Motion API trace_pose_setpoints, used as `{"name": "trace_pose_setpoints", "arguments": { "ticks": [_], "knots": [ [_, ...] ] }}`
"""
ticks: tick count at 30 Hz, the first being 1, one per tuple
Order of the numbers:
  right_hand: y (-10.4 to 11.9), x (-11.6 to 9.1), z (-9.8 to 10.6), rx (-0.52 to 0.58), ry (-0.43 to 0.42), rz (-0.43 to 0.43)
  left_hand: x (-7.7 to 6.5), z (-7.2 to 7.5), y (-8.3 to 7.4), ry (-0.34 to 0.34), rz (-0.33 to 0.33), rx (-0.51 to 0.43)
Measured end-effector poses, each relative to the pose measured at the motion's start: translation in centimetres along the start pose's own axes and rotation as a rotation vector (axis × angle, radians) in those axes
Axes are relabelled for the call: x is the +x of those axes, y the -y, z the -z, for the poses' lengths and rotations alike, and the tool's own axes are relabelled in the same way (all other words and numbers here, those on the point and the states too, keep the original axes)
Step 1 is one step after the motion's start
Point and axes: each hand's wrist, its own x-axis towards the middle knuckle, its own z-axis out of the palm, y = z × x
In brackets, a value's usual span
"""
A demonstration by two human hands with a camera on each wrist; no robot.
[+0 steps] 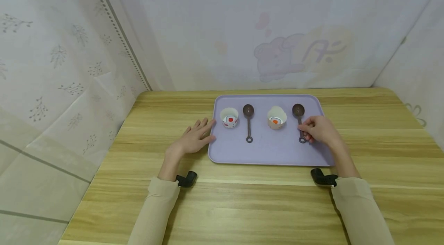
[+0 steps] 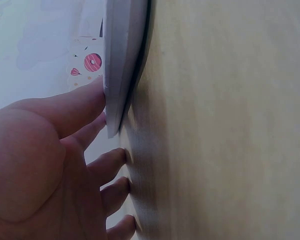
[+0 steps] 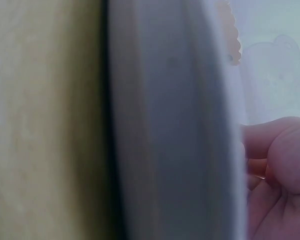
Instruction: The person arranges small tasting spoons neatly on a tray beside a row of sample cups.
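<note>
A lilac tray (image 1: 260, 154) lies on the wooden table. On its right side my right hand (image 1: 320, 129) pinches the handle of a brown measuring spoon (image 1: 298, 110), bowl pointing away from me. In the right wrist view the tray's rim (image 3: 185, 125) hides the fingertips and spoon. My left hand (image 1: 190, 141) spreads its fingers at the tray's left edge; in the left wrist view its thumb (image 2: 80, 107) touches the rim, while other fingertips rest on the table. A second brown measuring spoon (image 1: 248, 125) lies between two paper baking cups, the left one (image 1: 227, 114) and the right one (image 1: 276, 111).
Inside the left cup is a piece with a red mark (image 1: 231, 119); the right cup has one with an orange mark (image 1: 275, 121). Printed curtains (image 1: 208, 44) hang behind the wooden table (image 1: 243, 206) and at both sides.
</note>
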Motion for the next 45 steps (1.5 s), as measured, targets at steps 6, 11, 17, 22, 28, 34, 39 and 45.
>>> {"name": "trace_pose_setpoints", "arguments": {
  "ticks": [6,11,17,22,28,34,39,45],
  "knots": [
    [0.09,-0.12,0.08,0.019,-0.006,-0.017,-0.03,0.06,-0.09,0.001,0.002,0.0],
    [0.06,-0.08,0.06,0.032,-0.01,-0.022,-0.12,0.1,-0.17,0.001,0.004,-0.002],
    [0.07,-0.07,0.1,0.02,-0.008,-0.02,-0.09,0.0,-0.12,-0.002,0.0,-0.001],
    [0.21,-0.17,0.16,0.016,-0.007,-0.021,-0.07,0.0,-0.18,0.0,-0.002,-0.003],
    [0.34,-0.36,0.23,0.028,-0.019,-0.006,-0.11,0.11,-0.27,0.0,-0.001,-0.003],
    [0.24,-0.39,0.28,0.044,-0.019,-0.007,-0.12,0.11,-0.25,0.002,0.007,-0.007],
    [0.22,-0.39,0.34,0.039,-0.02,0.006,-0.15,0.13,-0.28,0.002,0.01,-0.006],
    [0.25,-0.29,0.46,0.029,-0.019,0.013,-0.09,0.13,-0.31,-0.01,0.004,0.007]
  ]
}}
